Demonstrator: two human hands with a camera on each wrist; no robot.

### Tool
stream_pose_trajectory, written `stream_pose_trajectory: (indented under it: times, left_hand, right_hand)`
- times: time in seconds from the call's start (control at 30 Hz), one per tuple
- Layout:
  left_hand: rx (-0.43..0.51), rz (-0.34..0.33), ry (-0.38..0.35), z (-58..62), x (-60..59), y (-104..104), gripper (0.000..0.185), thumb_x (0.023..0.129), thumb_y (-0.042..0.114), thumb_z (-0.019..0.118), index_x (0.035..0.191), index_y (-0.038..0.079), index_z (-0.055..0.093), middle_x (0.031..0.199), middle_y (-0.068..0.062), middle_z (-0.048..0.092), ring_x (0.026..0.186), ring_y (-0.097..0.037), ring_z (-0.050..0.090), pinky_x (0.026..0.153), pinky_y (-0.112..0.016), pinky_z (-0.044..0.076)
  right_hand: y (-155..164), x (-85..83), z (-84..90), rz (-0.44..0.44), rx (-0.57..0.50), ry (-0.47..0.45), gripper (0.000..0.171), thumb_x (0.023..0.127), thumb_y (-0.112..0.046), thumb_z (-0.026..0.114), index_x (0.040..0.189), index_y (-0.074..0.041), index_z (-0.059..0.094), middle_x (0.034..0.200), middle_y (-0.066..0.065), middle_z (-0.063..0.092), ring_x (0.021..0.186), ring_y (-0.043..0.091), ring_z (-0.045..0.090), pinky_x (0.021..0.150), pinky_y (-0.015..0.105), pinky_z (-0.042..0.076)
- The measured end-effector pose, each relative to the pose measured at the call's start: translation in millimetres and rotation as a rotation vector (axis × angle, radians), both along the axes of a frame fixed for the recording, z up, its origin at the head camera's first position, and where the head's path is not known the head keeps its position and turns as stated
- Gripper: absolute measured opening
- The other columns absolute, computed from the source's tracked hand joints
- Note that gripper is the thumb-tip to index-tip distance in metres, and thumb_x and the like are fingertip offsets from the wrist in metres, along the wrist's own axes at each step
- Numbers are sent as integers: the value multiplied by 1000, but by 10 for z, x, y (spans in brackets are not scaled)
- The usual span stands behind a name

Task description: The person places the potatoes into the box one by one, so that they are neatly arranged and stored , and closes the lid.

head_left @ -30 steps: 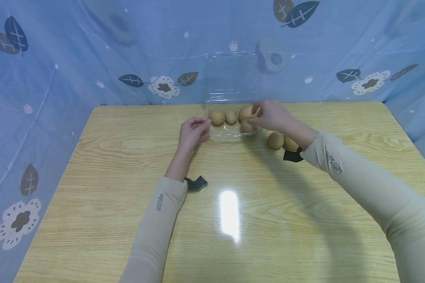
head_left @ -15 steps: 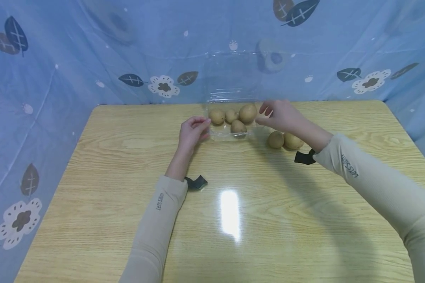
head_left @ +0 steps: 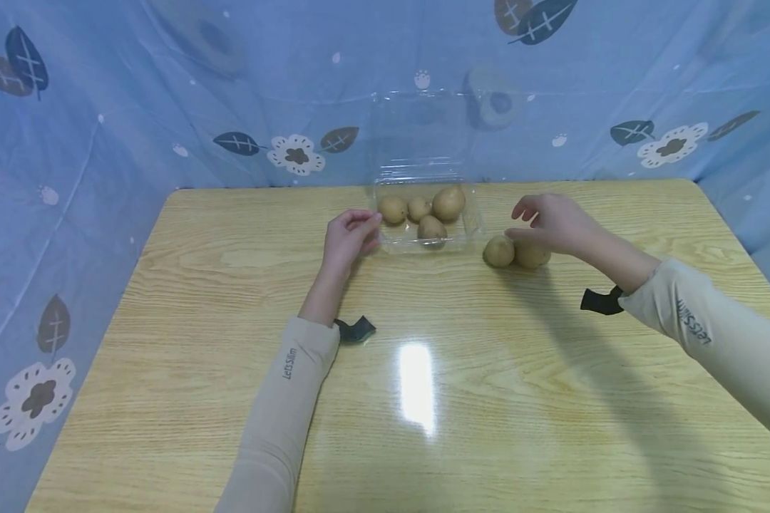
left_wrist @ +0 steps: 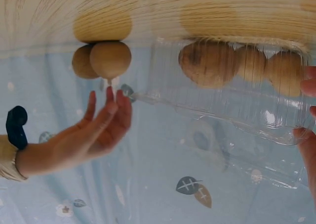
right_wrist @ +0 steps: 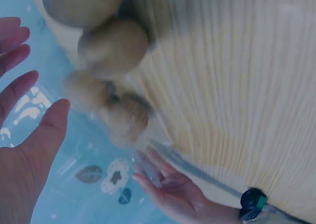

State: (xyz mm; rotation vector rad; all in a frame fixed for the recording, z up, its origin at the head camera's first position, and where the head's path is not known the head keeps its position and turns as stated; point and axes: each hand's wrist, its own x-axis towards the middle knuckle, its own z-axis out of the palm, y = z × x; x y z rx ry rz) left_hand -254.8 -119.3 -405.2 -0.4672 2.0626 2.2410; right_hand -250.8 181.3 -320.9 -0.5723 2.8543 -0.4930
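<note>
Fruit sits in two places as we look down: four brown kiwis (head_left: 431, 226) lie in the clear plastic clamshell box (head_left: 417, 246) at the far middle of the wooden table (head_left: 231, 299), and two loose kiwis (head_left: 499, 251) rest touching each other just to the box's right. Our right hand (head_left: 552, 222) hovers over the loose pair with fingers relaxed and spread, grasping nothing. Our left hand (head_left: 348, 239) has its fingertips curled against the box's left edge, pinching the rim.

We judge the main risk to be rolling: the loose kiwis are round and lean on each other, so lifting one may nudge its neighbour toward the table's right side. The box is light and thin-walled, and if our left hand slackens, a kiwi dropped in could make it slide or tip, while the raised lid (head_left: 420, 135) behind could swing down across the opening.

The head view gives us the whole layout and the count in the box. The left wrist view shows what it cannot: the ribbed side wall of the box (left_wrist: 232, 103) from table level and the right hand's (left_wrist: 101, 130) open palm beside the loose pair (left_wrist: 109, 59). The right wrist view is blurred, yet it shows the palm (right_wrist: 24, 150) empty.
</note>
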Motion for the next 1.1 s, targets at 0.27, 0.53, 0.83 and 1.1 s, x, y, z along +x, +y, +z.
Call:
stream_pose_trajectory:
  times: [0.27,0.53,0.83,1.1]
  left_hand:
    - [-5,-4,2,2,-4,-2,29,81,19,69,105,4,59,89,-2,59,80,-11,59,68,-22,58]
    - [-3,3,5,-7,11,-16,29,82,19,68,105,5,59,90,-1,60,79,-11,59,67,-21,58]
    - [5,2,7,-9,11,-2,28,81,19,69,104,5,60,88,0,59,77,-10,58,66,-21,58]
    - [13,3,3,-1,6,1,29,81,18,69,105,4,59,87,0,59,77,-9,58,66,-21,58]
  right_hand:
    - [211,53,-93,24,11,3,34,83,-21,65,105,4,58,101,27,59,92,38,57,77,49,50]
    - [248,7,-277,118,56,-9,40,76,-15,68,110,3,56,102,28,58,93,41,55,78,51,49]
    - [248,-36,-345,116,57,-53,49,71,-17,73,113,2,55,107,27,58,97,41,55,80,50,48]
    - [245,-92,-146,58,-17,-5,48,73,-15,72,114,2,54,106,27,57,90,36,56,71,44,48]
